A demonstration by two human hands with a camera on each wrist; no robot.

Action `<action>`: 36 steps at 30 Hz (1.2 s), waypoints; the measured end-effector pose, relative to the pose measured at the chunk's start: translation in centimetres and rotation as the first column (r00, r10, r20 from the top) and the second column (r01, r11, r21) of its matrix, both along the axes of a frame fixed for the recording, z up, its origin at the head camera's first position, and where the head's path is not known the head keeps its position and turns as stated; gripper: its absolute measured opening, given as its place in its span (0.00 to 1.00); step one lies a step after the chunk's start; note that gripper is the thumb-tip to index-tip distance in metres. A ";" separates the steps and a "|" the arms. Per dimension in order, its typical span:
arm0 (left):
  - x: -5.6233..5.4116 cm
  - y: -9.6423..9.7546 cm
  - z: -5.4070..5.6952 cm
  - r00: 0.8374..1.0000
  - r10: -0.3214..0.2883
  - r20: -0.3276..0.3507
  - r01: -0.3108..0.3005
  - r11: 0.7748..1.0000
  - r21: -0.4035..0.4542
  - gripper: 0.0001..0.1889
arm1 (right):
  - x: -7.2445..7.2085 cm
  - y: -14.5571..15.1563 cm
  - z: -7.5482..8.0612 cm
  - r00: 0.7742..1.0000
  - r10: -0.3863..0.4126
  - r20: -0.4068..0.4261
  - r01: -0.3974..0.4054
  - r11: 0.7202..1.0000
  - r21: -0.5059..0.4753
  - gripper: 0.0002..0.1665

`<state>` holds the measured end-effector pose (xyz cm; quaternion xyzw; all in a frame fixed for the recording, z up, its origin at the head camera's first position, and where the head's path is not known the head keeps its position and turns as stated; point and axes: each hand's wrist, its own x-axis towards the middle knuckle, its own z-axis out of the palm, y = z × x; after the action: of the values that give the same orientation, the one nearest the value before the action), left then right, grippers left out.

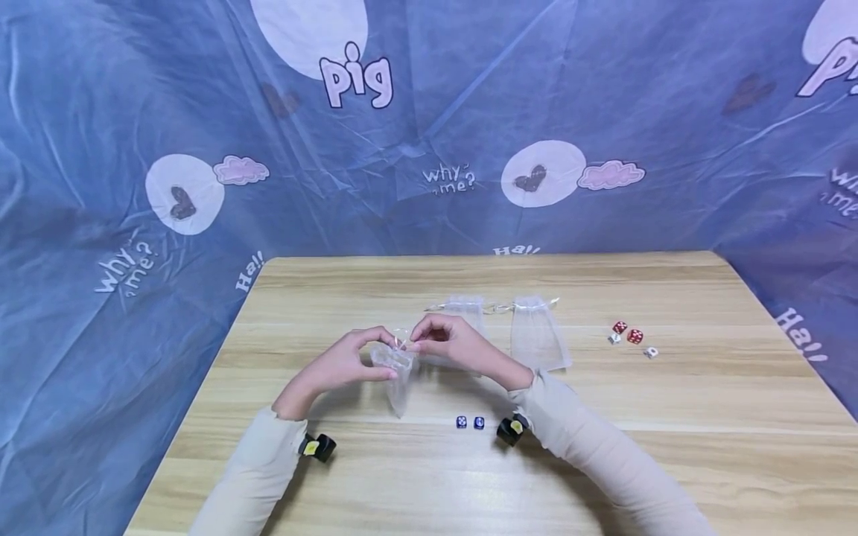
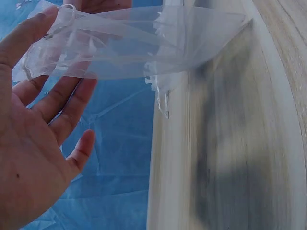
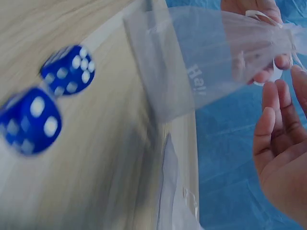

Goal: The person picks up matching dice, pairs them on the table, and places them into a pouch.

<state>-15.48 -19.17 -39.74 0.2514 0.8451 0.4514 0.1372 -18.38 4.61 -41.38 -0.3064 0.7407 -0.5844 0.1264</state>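
Observation:
A sheer white drawstring pouch [image 1: 400, 383] hangs above the table, its gathered top between both hands. My left hand [image 1: 338, 362] holds the pouch near its mouth with thumb and fingers. Fingertips of my right hand [image 1: 456, 346] pinch at the top, by the drawstring loop; exactly what they grip is partly hidden. Through the thin cloth of the pouch [image 3: 177, 62], in the right wrist view, the backdrop shows and no contents are visible. Two blue dice with white dots, one [image 1: 462, 422] beside the other [image 1: 479, 423], lie on the table below the right hand.
Two more sheer pouches lie flat farther back, one [image 1: 467, 305] partly behind the right hand, another [image 1: 538, 342] to its right. Red dice [image 1: 635, 336] and white dice [image 1: 651, 352] are grouped on the right of the wooden table [image 1: 704, 417]. A blue printed cloth [image 1: 429, 126] hangs behind.

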 end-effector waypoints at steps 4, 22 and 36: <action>0.0 -0.1 0.0 0.999 -0.018 -0.029 0.018 1.000 -0.007 0.18 | 0.2 1.6 0.0 1.000 0.002 -0.028 0.000 0.996 0.093 0.10; 0.3 0.4 -0.7 0.995 -0.007 -0.099 0.007 1.000 -0.001 0.23 | 4.8 9.0 -2.9 0.977 0.208 0.055 -0.213 0.891 0.401 0.27; 0.9 0.6 -0.8 0.998 0.042 -0.047 -0.045 0.997 -0.062 0.27 | 6.1 8.6 -3.1 0.943 0.245 -0.224 -0.043 0.759 0.650 0.15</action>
<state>-14.59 -18.56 -40.54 0.2388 0.8670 0.4217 0.1160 -12.30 13.17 -44.49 -0.3858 0.8786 -0.2344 0.1555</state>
